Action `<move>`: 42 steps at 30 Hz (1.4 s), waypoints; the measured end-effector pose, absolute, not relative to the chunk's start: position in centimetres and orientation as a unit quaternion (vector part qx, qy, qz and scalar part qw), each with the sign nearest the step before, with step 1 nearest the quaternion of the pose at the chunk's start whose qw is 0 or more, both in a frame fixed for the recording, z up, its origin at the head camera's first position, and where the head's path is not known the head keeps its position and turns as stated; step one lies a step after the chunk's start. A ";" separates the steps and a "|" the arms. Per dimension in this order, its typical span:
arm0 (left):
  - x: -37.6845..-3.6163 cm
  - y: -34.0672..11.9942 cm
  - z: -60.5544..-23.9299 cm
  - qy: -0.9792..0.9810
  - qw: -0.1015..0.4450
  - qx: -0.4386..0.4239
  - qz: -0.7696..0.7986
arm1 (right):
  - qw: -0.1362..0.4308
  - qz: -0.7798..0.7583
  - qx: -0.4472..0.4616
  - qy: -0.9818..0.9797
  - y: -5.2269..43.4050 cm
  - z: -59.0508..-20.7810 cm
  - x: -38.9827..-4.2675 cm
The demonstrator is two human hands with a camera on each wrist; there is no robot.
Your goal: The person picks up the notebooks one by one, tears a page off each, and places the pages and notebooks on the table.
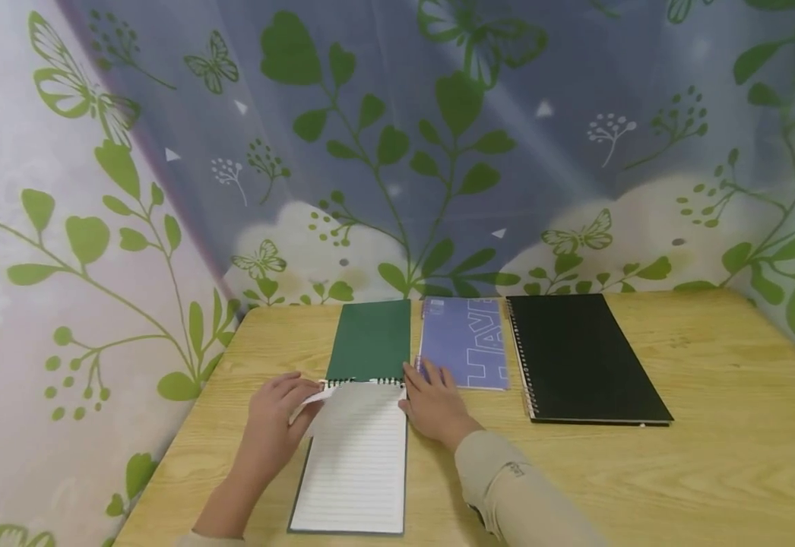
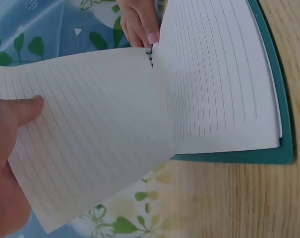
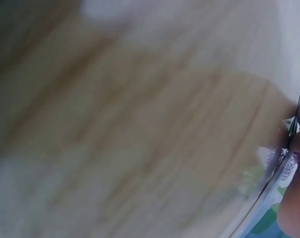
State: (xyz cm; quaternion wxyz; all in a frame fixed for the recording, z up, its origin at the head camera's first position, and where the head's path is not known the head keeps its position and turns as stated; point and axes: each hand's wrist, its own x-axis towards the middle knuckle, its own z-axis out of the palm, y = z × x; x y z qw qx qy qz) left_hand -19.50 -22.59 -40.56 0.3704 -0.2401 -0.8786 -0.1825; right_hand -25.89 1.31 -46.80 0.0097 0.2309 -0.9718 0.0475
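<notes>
Head view, quick: what's where?

Dark green spiral notebook with white lined paper [image 1: 368,342], open on the light wood desk [image 1: 712,479], cover toward the back, black coil [image 1: 343,381] between cover and pages. Just right of it, purple notebook with white lettering [image 1: 448,342]; farther right, large black spiral notebook [image 1: 585,357].

Left hand?

Left hand [image 1: 276,419] pinches a thin white lined page [image 2: 92,129] near its loose edge, thumb [image 2: 28,110] flat on the paper in the left wrist view. Page stands raised and bowed off the stack.

Right hand?

Right hand [image 1: 436,403]: fingers a bit spread, resting at the coil's right end. Right wrist view's blurry; can't tell how hard it presses.

Step, and how to do it well?

Page turning, I'd judge. Light pinch, one sheet only, even arc over the coil so the holes don't snag or tear. Right hand should steady the binding without blocking the sheet.
</notes>
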 end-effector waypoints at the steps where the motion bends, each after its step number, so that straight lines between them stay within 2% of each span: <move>1: -19.7 -22.8 -40.5 -0.884 0.367 -0.224 -0.186 | 0.007 0.036 0.231 -0.972 1.3 -46.7 -25.9; 3: -20.1 -23.3 -40.2 -0.901 0.342 -0.180 -0.194 | 0.007 0.018 0.230 -0.973 1.2 -46.6 -26.0; 5: -20.6 -24.0 -40.0 -0.925 0.288 -0.131 -0.211 | 0.005 0.001 0.230 -0.973 1.1 -46.4 -26.0; 12: -23.9 -27.5 -41.9 -0.956 -0.016 0.039 -0.290 | 0.000 -0.022 0.229 -0.973 0.9 -46.0 -26.1; 16: -25.5 -28.9 -44.0 -0.944 -0.105 0.073 -0.303 | -0.009 -0.034 0.230 -0.973 0.8 -45.8 -25.9; 20: -26.1 -29.3 -45.1 -0.933 -0.122 0.078 -0.330 | -0.018 -0.046 0.236 -0.970 0.7 -45.8 -25.9; 28: -26.5 -29.4 -45.3 -0.924 -0.112 0.062 -0.361 | -0.004 -0.073 0.240 -0.968 0.8 -45.4 -25.9; 35: -26.3 -29.9 -45.9 -0.909 -0.099 0.100 -0.393 | 0.017 -0.090 0.250 -0.964 0.9 -45.7 -25.7; 42: -26.1 -29.9 -45.9 -0.910 -0.098 0.098 -0.390 | 0.021 -0.086 0.256 -0.963 1.0 -45.8 -25.4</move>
